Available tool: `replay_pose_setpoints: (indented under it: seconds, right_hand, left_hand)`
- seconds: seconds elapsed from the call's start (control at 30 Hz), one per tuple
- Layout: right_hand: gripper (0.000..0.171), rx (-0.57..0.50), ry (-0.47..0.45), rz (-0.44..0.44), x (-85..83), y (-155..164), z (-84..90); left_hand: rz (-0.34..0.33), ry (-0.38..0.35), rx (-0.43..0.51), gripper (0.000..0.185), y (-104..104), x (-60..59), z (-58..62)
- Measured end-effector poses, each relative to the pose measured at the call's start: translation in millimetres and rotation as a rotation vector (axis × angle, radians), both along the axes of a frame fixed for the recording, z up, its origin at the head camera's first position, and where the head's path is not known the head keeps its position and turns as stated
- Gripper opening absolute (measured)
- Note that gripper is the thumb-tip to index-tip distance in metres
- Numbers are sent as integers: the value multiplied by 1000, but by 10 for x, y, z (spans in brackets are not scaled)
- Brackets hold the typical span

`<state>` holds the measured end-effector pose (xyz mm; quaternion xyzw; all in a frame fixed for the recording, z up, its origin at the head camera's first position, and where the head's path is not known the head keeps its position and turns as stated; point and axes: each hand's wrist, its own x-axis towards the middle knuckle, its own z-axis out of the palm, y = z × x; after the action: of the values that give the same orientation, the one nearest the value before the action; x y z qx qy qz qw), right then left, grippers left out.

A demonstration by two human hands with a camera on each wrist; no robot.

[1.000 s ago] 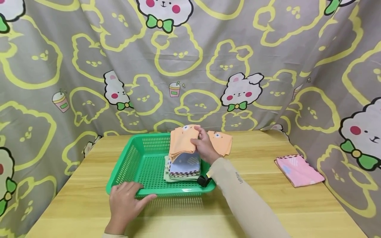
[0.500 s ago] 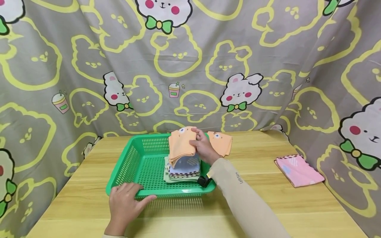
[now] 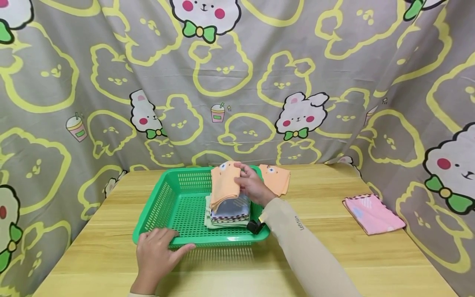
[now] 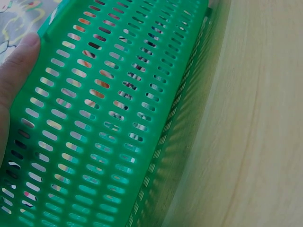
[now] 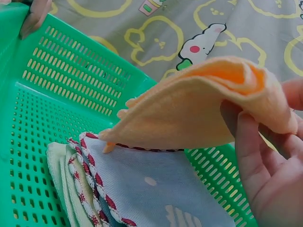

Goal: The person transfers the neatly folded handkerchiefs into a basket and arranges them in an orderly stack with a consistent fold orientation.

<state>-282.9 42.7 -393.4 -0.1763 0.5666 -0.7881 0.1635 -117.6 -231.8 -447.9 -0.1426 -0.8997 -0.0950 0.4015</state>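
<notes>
On the wooden table [image 3: 334,255], right hand [image 3: 254,186] pinches orange cloth [image 3: 224,185] over green basket [image 3: 163,206].

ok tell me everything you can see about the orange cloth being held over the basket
The orange cloth is soft, fleecy and folded in layers, with a small printed face near its top edge. The right hand pinches its folded edge, holding it draped and tilted over the stack of folded cloths in the green basket, its lower edge close to the top one.

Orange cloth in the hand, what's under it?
Under the orange cloth that the right hand pinches lies a blue cloth atop a folded pile in the green basket. How many cloths are below is hidden.
</notes>
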Motion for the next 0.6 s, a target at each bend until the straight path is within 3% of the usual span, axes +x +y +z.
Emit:
replay_pose_setpoints:
  seconds: [0.17, 0.6]
  right_hand:
    - [59, 6, 11, 59, 6, 14, -6]
    - [54, 15, 36, 106, 9, 21, 3]
  left_hand:
    - [-3, 5, 0, 74, 0, 7, 5]
    - [-19, 26, 6, 72, -2, -5, -6]
